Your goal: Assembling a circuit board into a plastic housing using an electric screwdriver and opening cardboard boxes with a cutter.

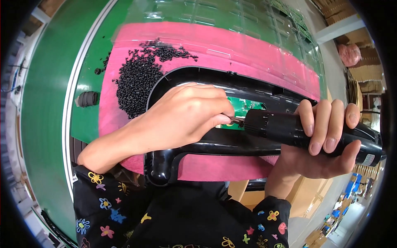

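Observation:
My right hand (326,132) is wrapped round a black electric screwdriver (279,126), held nearly level with its front end pointing left. My left hand (190,113) pinches something small and dark brown (235,120) right at the screwdriver's front end; what it is I cannot make out. Beneath both hands lies a long black plastic housing (223,145), its open side up. A green circuit board (244,104) sits inside it, partly hidden by my left fingers and the screwdriver.
A heap of small black screws or similar parts (138,80) lies on the pink mat (107,111), left of the housing. Clear plastic trays (198,14) stand behind. A dark roll (87,99) rests on the green table (49,120). Cardboard boxes (304,196) are below right.

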`<state>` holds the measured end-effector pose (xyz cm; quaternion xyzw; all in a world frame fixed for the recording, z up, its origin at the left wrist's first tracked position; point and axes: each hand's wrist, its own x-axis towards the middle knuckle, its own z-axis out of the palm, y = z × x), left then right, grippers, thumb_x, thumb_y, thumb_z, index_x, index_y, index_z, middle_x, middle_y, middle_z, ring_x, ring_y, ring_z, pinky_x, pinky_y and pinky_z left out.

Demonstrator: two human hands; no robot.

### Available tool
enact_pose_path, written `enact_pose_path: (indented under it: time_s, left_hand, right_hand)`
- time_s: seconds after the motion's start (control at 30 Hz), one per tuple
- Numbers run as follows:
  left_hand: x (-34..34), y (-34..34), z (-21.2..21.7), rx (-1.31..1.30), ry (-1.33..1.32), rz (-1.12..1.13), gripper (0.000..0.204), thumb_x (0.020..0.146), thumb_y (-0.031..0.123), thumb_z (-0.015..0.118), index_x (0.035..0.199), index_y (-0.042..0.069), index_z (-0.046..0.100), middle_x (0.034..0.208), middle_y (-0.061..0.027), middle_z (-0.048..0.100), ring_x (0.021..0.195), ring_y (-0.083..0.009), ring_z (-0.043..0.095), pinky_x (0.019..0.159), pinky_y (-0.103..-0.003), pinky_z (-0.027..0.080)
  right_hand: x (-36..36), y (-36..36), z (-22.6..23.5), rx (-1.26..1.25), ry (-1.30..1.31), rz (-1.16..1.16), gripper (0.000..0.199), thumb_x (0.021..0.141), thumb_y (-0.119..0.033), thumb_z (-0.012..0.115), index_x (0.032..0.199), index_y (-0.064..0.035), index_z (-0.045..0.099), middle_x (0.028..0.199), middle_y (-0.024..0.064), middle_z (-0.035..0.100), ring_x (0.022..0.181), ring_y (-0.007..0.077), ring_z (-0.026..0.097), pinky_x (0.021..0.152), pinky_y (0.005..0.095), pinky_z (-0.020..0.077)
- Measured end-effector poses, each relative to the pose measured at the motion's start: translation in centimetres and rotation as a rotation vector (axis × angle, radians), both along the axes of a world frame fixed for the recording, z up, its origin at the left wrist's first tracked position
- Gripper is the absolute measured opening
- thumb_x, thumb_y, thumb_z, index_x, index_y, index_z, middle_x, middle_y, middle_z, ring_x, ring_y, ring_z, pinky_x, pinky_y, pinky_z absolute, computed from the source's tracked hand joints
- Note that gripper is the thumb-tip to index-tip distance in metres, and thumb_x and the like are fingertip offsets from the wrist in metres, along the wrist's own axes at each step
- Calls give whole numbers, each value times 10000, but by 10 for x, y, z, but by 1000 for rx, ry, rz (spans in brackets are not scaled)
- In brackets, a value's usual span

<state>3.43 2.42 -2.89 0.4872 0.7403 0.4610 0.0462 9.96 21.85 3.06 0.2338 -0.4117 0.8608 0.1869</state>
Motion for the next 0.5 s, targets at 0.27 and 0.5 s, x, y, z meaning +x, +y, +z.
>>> enact_pose_path:
  time_s: [0.27, 0.5]
  left_hand:
    - [-1, 6, 8, 12, -28, -64, 193, 722, 75, 716, 870, 19, 606, 816, -87, 614, 769, -271, 597, 722, -346, 467]
    - [3, 3, 10, -105, 12, -1, 233, 709, 50, 715, 909, 24, 599, 876, -87, 615, 809, -267, 598, 708, -343, 477]
  right_hand:
    - [5, 11, 9, -11, -12, -38, 316, 820, -222, 647, 993, -80, 423, 806, -3, 490, 543, 82, 475, 587, 253, 376]
    - [13, 45, 18, 189, 83, -111, 424, 838, -315, 590, 1091, -35, 395, 861, 24, 483, 496, 100, 470, 522, 257, 380]
